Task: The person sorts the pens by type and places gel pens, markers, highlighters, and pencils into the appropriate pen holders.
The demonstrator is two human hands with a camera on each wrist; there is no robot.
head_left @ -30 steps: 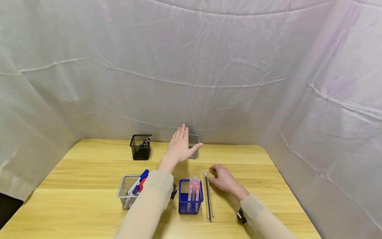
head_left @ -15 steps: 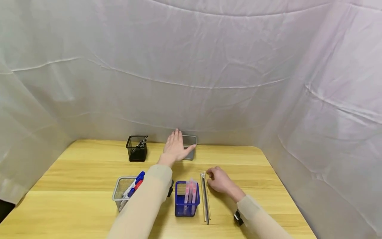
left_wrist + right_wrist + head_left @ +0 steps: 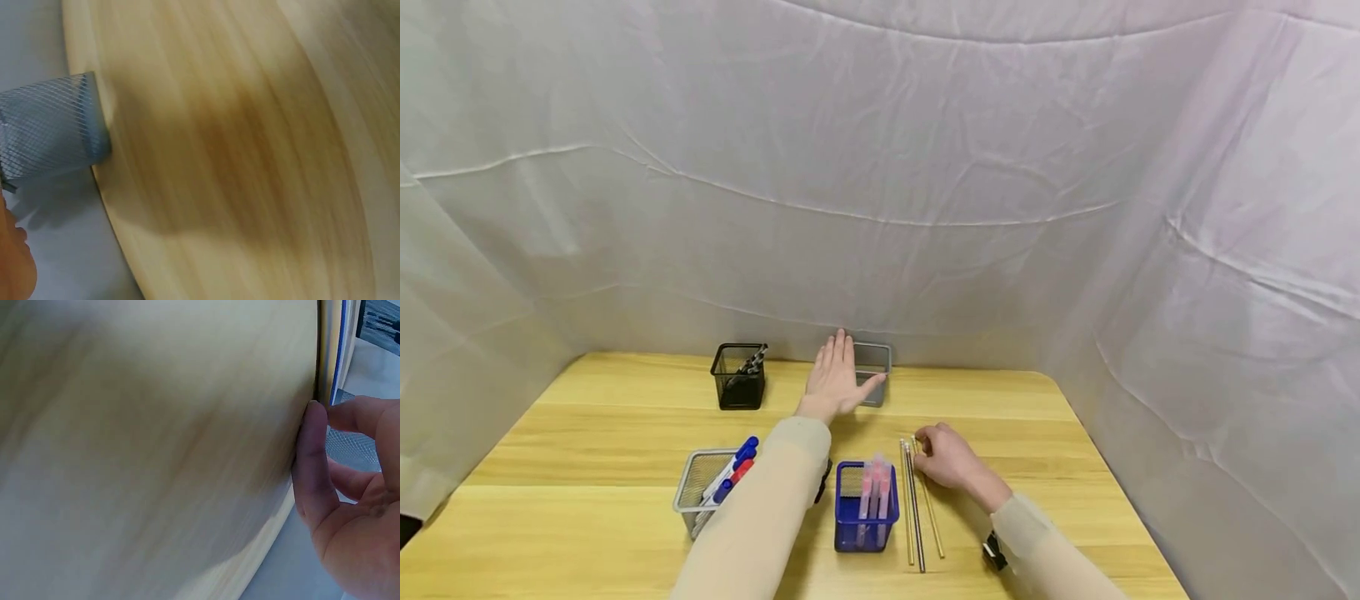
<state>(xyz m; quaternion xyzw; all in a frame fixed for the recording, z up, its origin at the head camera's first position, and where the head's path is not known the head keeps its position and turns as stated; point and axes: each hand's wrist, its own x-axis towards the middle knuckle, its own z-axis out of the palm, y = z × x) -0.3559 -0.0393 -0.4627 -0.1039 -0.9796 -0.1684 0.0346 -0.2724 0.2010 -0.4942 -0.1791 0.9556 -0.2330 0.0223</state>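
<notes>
My left hand (image 3: 832, 377) reaches to the back of the table with straight fingers and the thumb spread. Its thumb overlaps the grey mesh pen holder (image 3: 874, 392), which also shows as a mesh cup (image 3: 50, 128) in the left wrist view. Near the middle right, my right hand (image 3: 953, 457) pinches the upper end of a gold pencil (image 3: 931, 508) between thumb and forefinger. That pencil lies slanted away from a gold pencil (image 3: 907, 517) and a dark pencil (image 3: 914, 517) on its left. In the right wrist view, thumb and forefinger (image 3: 359, 415) close on the pencil's end.
A blue mesh holder (image 3: 867, 522) with several pink-marked pens stands left of the pencils. Further left, a silver mesh basket (image 3: 688, 487) holds blue and red markers, partly behind my left sleeve. A black mesh holder (image 3: 722, 385) with dark pens stands at the back, before a grey curtain.
My right thumb and forefinger have taken hold of the right-hand gold pencil, whose near end has swung right, away from the other two. My left hand has settled slightly lower beside the grey holder.
</notes>
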